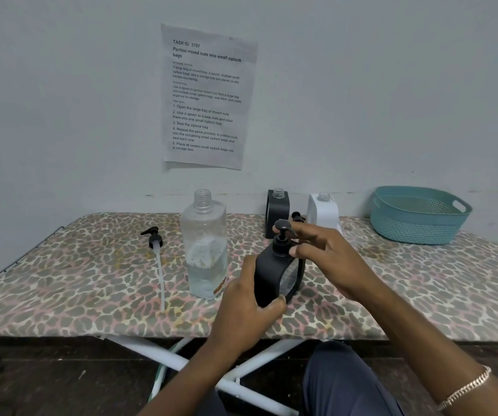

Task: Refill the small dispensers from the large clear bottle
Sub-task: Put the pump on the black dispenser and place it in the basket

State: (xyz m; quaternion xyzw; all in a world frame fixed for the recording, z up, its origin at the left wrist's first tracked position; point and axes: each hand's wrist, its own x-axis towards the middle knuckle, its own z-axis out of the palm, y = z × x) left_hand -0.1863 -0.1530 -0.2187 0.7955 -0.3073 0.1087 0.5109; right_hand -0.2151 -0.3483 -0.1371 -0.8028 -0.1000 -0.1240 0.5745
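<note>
A black small dispenser (271,271) stands on the leopard-print board (91,280) near the front. My left hand (247,310) grips its lower body. My right hand (322,250) holds the black pump head (282,235) on its neck, fingers curled around the collar. The large clear bottle (205,244) stands uncapped just left of it, liquid in its lower part. Behind, a second black dispenser (277,208) and a white dispenser (322,211) stand without pumps by the wall.
A loose black pump with a long white tube (159,265) lies left of the clear bottle. Another pump (298,217) lies between the rear dispensers. A teal basket (418,214) sits at the back right. A printed sheet (207,97) hangs on the wall.
</note>
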